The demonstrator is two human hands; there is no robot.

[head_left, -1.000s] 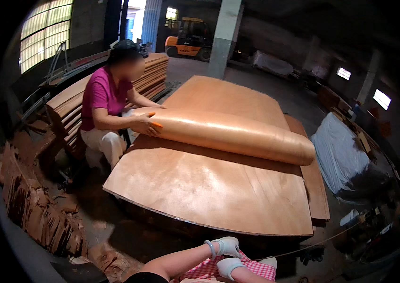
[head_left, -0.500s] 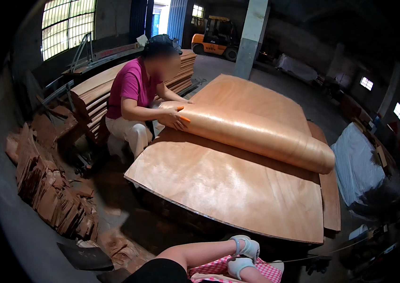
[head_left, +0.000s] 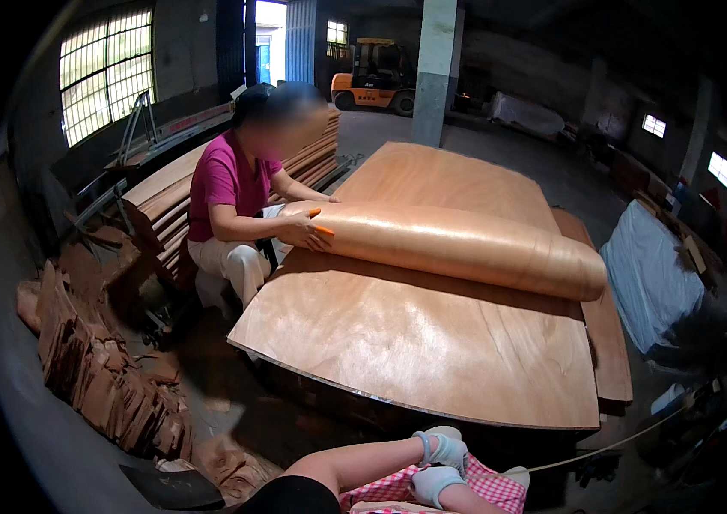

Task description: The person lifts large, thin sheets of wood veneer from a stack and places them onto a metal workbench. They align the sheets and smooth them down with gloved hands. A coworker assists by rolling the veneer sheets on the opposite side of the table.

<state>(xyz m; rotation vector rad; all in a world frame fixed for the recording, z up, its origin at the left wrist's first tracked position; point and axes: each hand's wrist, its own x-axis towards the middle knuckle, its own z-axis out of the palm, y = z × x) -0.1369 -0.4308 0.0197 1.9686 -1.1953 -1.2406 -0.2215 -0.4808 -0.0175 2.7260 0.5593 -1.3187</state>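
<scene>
My left hand [head_left: 446, 451] and my right hand [head_left: 437, 486], both in white gloves, rest close together, one over the other, on the pink-and-white checked cloth [head_left: 488, 488] at my lap. Their fingers are too small and overlapped to make out, and no object shows in them. Before me lies a broad stack of thin wood sheets [head_left: 415, 360]. Across it runs a large rolled wood veneer sheet [head_left: 458, 244]. At its left end a seated co-worker in a magenta top [head_left: 231, 184] has both hands on the roll, with orange coverings [head_left: 322, 230] on some fingers.
Broken veneer scraps [head_left: 115, 394] are heaped at the left. Curved wood sheets [head_left: 162, 210] are stacked behind the co-worker. A pillar [head_left: 436, 77] and an orange forklift [head_left: 372, 86] stand at the back. A plastic-covered pile [head_left: 650, 265] is at the right, and a thin cord [head_left: 612, 450] stretches near my lap.
The whole view has shifted slightly. The co-worker's head has turned and bent toward the roll. My gloved hands stay together at my lap, and the roll keeps about the same place on the stack.
</scene>
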